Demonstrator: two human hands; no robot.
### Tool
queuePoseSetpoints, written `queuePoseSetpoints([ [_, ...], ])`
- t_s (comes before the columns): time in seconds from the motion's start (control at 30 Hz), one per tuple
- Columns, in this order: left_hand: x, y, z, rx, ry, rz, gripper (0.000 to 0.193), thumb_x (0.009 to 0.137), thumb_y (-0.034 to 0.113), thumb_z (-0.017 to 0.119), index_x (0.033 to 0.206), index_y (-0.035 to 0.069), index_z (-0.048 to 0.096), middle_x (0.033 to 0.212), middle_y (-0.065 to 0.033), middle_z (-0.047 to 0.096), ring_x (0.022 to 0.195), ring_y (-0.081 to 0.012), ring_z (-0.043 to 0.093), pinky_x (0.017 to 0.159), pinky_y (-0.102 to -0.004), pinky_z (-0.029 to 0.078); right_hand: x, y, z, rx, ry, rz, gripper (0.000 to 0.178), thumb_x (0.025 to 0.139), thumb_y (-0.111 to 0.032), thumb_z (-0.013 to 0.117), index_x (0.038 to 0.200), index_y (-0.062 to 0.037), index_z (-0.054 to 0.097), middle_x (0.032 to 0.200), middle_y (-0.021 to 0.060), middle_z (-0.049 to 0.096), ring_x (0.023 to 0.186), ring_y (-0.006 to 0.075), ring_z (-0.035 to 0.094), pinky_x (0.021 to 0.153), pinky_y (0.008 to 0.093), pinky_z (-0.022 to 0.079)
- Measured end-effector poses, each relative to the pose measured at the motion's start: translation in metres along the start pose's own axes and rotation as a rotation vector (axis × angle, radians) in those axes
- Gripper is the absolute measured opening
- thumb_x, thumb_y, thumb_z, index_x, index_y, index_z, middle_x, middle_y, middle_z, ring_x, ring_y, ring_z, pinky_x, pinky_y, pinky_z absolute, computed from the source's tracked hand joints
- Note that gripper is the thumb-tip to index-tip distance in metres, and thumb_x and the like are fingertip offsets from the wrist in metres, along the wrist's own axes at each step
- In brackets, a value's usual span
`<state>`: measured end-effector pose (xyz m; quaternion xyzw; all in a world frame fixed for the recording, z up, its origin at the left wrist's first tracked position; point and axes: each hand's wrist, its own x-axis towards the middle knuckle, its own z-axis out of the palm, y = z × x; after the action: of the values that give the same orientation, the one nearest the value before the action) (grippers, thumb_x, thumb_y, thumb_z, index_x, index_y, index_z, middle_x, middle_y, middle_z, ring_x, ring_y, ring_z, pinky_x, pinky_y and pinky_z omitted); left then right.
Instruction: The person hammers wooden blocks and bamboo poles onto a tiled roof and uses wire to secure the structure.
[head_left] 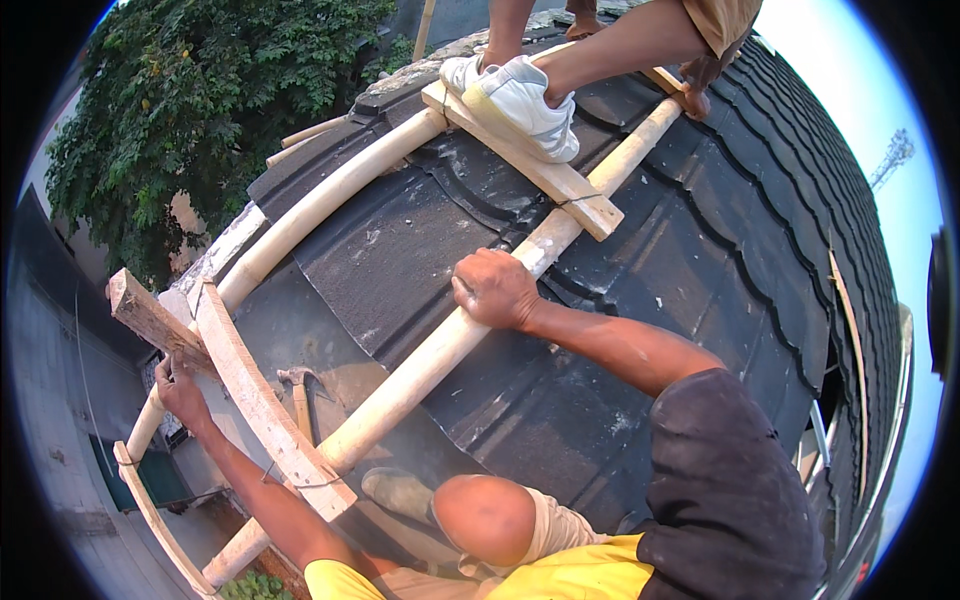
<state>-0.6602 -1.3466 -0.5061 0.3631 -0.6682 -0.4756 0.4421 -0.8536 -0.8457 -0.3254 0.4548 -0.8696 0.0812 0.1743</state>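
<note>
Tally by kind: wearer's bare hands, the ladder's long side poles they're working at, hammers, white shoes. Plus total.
Wearer's hands: 2 (left hand, right hand)
Ladder side poles: 2 (left pole, right pole)
Hammer: 1
White shoes: 2
Total: 7

Cream pole (405,390), black tiles (650,270), white shoes (525,105)

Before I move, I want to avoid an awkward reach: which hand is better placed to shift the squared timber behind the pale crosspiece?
Probably the left hand: it is at the squared timber. The right hand is curled on the round pole, farther off, beyond the pale crosspiece.
</note>
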Motion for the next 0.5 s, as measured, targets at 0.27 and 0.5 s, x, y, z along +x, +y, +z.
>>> queuePoseSetpoints([
  [0.27,-0.001,0.000,0.005,-0.021,-0.002,0.011,0.034,0.097,0.032,0.066,0.106,-0.001,0.063,0.090,-0.0041,0.064,0.082,-0.0117,0.057,0.073,-0.0271,0.048,0.002,0.001,-0.002,-0.018,0.004,0.012,0.013,0.081,-0.021,0.067,0.078,-0.0102,0.060,0.077,0.0067,0.062,0.079,0.0258,0.062,0.070,0.0403,0.049],
  [0.5,-0.002,-0.006,0.006,-0.080,-0.012,0.009,0.037,0.097,0.036,0.065,0.103,-0.001,0.063,0.087,-0.0040,0.063,0.079,-0.0133,0.056,0.073,-0.0281,0.047,-0.001,0.000,-0.002,0.000,0.010,0.011,0.015,0.081,-0.021,0.068,0.079,-0.0090,0.059,0.077,0.0087,0.061,0.079,0.0270,0.061,0.072,0.0402,0.050],
])
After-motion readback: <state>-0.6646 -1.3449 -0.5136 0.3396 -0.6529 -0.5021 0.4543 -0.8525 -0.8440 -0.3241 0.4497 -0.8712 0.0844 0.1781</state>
